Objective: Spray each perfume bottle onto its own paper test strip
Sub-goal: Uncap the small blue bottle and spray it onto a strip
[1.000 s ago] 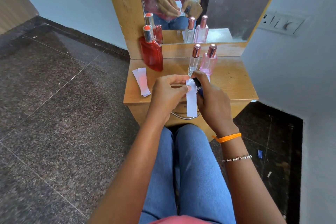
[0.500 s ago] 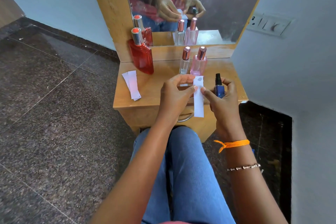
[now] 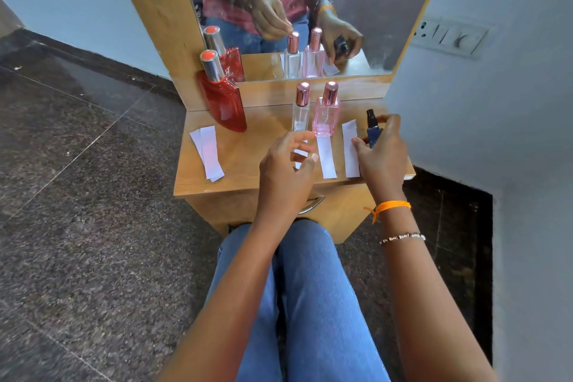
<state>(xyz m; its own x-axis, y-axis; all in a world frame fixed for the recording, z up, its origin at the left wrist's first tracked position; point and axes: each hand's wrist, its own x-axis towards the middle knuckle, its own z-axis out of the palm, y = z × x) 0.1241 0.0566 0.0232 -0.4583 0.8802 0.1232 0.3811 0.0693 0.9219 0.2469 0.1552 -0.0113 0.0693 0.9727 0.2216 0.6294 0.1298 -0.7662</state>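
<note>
My right hand (image 3: 383, 155) grips a small dark blue spray bottle (image 3: 373, 130) with a black nozzle, upright at the right of the wooden dresser top (image 3: 248, 164). A white paper strip (image 3: 350, 149) lies flat just left of it. My left hand (image 3: 286, 170) hovers over the dresser with fingers apart, holding nothing. Another strip (image 3: 326, 156) lies in front of the pink bottle (image 3: 326, 113). A third strip (image 3: 300, 154) in front of the clear bottle (image 3: 300, 110) is partly hidden by my left fingers. The red bottle (image 3: 223, 96) stands at the back left.
A small stack of spare paper strips (image 3: 208, 152) lies at the dresser's left edge. A mirror (image 3: 310, 6) rises behind the bottles. A wall with a switch plate (image 3: 449, 39) is close on the right. My knees in blue jeans (image 3: 297, 288) sit below the dresser front.
My left hand let go of the paper strip, which now lies flat on the dresser beside the blue bottle. My right hand moved right and set the blue bottle down upright.
</note>
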